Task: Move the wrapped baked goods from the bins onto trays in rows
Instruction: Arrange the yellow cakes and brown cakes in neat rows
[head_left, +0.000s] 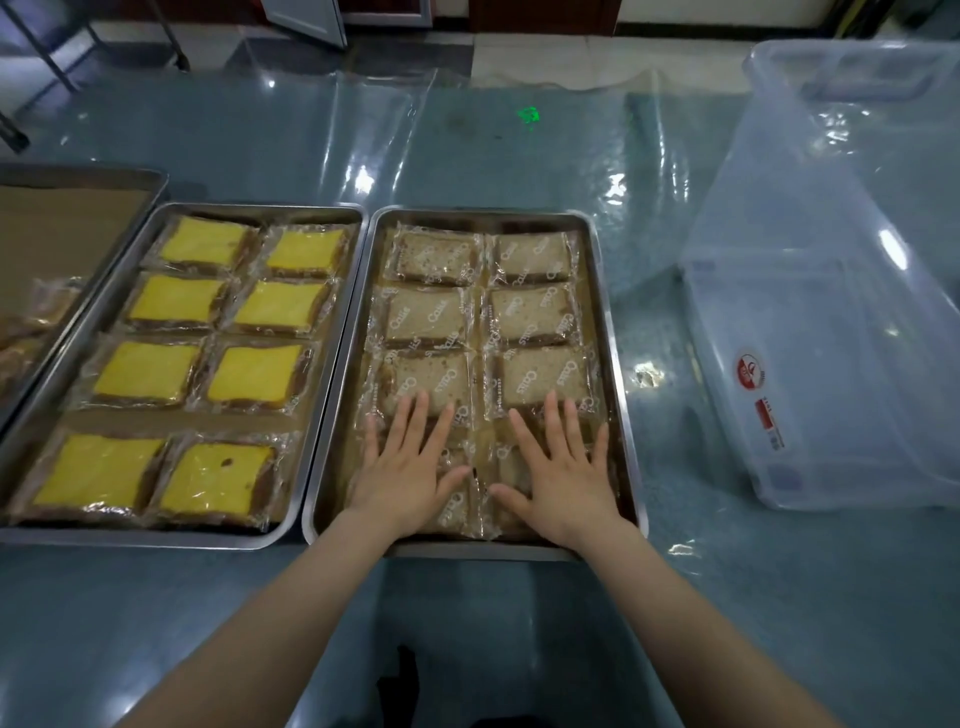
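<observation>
A steel tray (613, 332) in front of me holds wrapped pale brown cake slices (530, 314) in two columns. My left hand (410, 467) lies flat, fingers spread, on the near-left packet (457, 506). On the near-right packet (511, 467) rests my right hand (563, 467), also flat with fingers apart. Neither hand grips anything. To the left, a second steel tray (332, 312) carries wrapped yellow cake slices (176, 304) in two columns.
A clear plastic bin (821, 291) with a red label stands at the right and looks empty. A third tray (78, 176) lined with brown paper is cut off at the far left. Clear plastic film covers the blue-grey table (467, 135).
</observation>
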